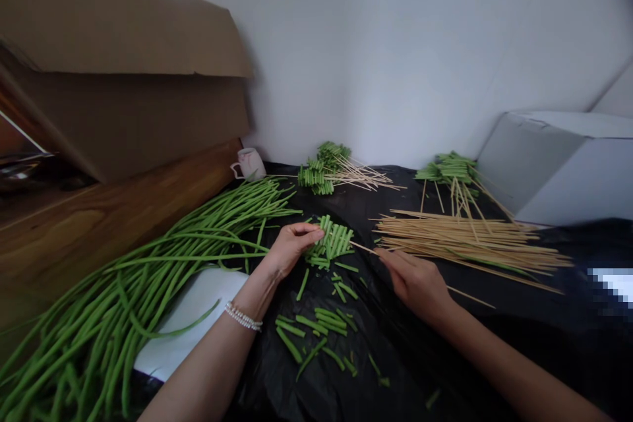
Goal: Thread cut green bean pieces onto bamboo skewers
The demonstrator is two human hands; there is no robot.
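Note:
My right hand (pixel 418 282) is closed around a thin wooden skewer (pixel 363 247), whose back end sticks out behind the fingers. A row of cut long bean pieces (pixel 340 241) is threaded side by side on the skewer's front part. At the row's left end, the thumb and fingers of my left hand (pixel 293 244) pinch a bean piece, mostly hidden by the fingertips. Loose cut bean pieces (pixel 329 322) lie scattered below on black plastic sheeting (pixel 390 369). Whole long beans (pixel 163 264) are heaped to the left, partly over a white sheet (pixel 198 297).
Plain skewers (pixel 465 244) lie in a pile at right. Filled bean skewers are stacked at back centre (pixel 319 171) and back right (pixel 452 168). A mug (pixel 250 163) stands by the wall. A cardboard box (pixel 148 105) is at left, a white box (pixel 568 165) at right.

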